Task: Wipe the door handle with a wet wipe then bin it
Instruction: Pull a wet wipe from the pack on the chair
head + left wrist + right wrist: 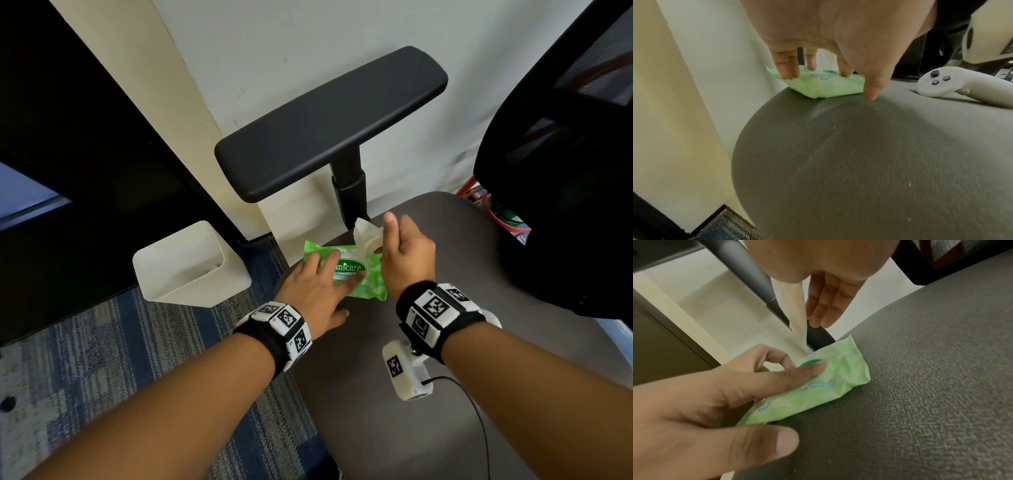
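1. The task is judged barely begun: a wet wipe (364,233) is pinched in the right hand (406,253) and part-drawn from the green wipes pack (356,274).
2. The pack is pressed flat by the left hand (313,291) with straight fingers at the chair seat's (445,342) front-left edge.
3. Wiping and binning are left; no door handle is seen.
4. Nothing is seen inside the white bin (191,267) on the floor.
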Demonstrator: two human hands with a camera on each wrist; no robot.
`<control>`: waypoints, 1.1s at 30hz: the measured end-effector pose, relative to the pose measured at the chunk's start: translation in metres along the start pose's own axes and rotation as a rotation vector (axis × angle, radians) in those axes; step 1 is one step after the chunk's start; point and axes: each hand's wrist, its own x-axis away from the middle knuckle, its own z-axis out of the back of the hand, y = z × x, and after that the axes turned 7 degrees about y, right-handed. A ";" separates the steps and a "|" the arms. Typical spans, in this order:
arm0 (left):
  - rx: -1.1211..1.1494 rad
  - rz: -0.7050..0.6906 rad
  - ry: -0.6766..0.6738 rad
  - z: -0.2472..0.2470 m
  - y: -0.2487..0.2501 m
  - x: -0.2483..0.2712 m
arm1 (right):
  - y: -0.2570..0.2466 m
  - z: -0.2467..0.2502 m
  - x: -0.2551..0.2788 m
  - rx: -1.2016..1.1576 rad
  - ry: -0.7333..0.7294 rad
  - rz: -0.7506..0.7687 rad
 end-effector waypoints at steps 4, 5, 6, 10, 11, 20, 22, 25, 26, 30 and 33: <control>-0.010 0.020 0.001 0.000 0.003 -0.005 | -0.006 -0.001 0.003 -0.006 -0.065 0.023; -0.002 0.027 0.000 0.000 0.004 -0.005 | -0.008 -0.001 0.003 0.009 -0.078 0.034; 0.019 0.039 0.000 0.001 0.004 -0.005 | -0.009 -0.001 0.003 0.014 -0.091 0.039; 0.259 0.143 0.048 0.005 0.005 -0.003 | -0.012 0.000 0.005 -0.060 -0.108 -0.029; 0.346 0.176 0.083 0.007 0.005 -0.003 | -0.014 0.000 0.007 -0.070 -0.107 -0.045; 0.807 0.427 0.342 0.045 0.014 0.010 | -0.051 0.010 0.029 -0.136 -0.115 -0.074; 0.799 0.402 0.375 0.057 0.012 0.019 | -0.066 0.013 0.037 -0.172 -0.124 -0.078; 0.830 0.396 0.422 0.079 0.008 0.036 | -0.090 0.019 0.049 -0.233 -0.150 -0.067; 0.839 0.394 0.432 0.086 0.007 0.043 | -0.098 0.021 0.053 -0.241 -0.168 -0.052; 0.882 0.383 0.448 0.120 -0.003 0.074 | -0.133 0.032 0.073 -0.274 -0.302 -0.003; 0.860 0.374 0.466 0.154 -0.010 0.103 | -0.168 0.040 0.085 -0.221 -0.392 0.080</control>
